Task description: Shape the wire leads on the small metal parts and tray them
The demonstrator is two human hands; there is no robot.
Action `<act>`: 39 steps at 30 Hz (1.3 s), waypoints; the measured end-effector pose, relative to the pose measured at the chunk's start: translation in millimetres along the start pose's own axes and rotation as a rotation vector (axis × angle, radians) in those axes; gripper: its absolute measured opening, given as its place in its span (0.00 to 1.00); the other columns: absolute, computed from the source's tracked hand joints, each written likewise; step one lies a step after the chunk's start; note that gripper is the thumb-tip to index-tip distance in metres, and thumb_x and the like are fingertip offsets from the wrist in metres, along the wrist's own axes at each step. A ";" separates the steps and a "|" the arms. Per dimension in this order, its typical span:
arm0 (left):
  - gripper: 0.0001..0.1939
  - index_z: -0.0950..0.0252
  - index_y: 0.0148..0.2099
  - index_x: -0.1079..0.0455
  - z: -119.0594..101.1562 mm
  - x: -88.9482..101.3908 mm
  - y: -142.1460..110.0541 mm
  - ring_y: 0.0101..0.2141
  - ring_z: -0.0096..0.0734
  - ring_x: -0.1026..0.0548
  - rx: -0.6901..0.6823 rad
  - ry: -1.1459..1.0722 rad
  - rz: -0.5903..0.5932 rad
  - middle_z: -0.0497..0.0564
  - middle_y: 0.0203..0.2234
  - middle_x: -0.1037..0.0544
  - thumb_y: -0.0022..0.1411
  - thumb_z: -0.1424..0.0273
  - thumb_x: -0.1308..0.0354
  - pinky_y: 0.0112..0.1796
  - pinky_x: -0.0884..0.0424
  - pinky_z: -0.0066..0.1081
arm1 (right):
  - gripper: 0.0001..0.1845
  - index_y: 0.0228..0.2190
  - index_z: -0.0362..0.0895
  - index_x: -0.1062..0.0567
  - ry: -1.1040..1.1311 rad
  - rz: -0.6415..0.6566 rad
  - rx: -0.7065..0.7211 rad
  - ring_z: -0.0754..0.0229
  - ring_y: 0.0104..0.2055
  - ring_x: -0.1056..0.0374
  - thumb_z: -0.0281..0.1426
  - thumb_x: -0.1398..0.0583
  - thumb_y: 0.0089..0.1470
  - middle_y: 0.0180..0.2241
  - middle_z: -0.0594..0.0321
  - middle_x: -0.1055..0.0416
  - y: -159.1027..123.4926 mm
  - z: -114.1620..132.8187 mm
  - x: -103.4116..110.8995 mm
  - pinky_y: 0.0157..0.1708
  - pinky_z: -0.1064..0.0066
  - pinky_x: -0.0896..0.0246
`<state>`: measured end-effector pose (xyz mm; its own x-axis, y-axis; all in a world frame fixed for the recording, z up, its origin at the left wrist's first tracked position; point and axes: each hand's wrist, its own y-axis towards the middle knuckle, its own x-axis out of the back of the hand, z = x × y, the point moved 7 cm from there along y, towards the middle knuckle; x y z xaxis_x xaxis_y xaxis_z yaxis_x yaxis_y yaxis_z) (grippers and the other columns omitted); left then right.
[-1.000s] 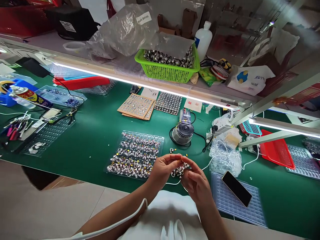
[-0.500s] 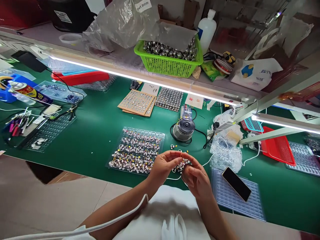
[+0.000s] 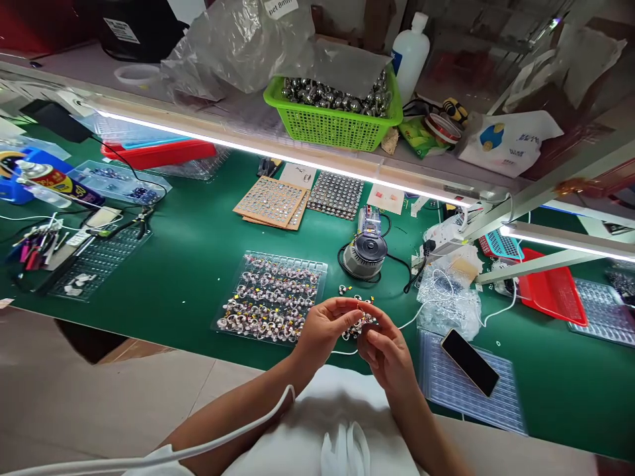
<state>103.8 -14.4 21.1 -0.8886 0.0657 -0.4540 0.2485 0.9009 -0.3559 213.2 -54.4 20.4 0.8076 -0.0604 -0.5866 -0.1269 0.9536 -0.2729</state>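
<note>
Over the near edge of the bench, my left hand (image 3: 322, 326) and my right hand (image 3: 390, 344) meet at the fingertips. Thumb and forefinger of the left are pinched together, and the right fingers are curled inward against them. Something tiny sits between the fingertips, too small and too covered to name. Just beneath lies a loose pile of small white ring-shaped parts with yellow tabs (image 3: 366, 320), partly hidden by my fingers. Left of the hands is a clear plastic tray (image 3: 323, 271) holding rows of similar parts.
A round grey device with a black cable (image 3: 366, 254) stands beyond the pile. To the right, a phone (image 3: 469, 362) lies on stacked clear trays (image 3: 503, 413). Boards of small round pieces (image 3: 270, 200) lie farther back. A shelf overhead carries a green basket (image 3: 337, 129) of shiny metal balls.
My right fingers have shifted slightly, with the thumb tucked a little nearer the left hand. The left hand stays almost in place, and the view has moved marginally.
</note>
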 end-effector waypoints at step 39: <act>0.10 0.65 0.32 0.22 -6.4 6.1 -0.3 0.32 0.29 0.22 -0.041 -0.084 -0.082 0.49 0.28 0.18 0.46 0.68 0.27 0.36 0.27 0.24 | 0.07 0.35 0.46 0.25 -0.715 -0.180 0.345 0.64 0.27 0.40 0.35 0.36 0.54 0.27 0.66 0.35 12.7 30.2 -2.5 0.28 0.72 0.41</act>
<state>95.8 -11.5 23.7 -0.8692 -0.0440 -0.4925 0.1584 0.9188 -0.3616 227.0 -33.2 41.4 0.9859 -0.1302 0.1047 0.1307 0.9914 0.0025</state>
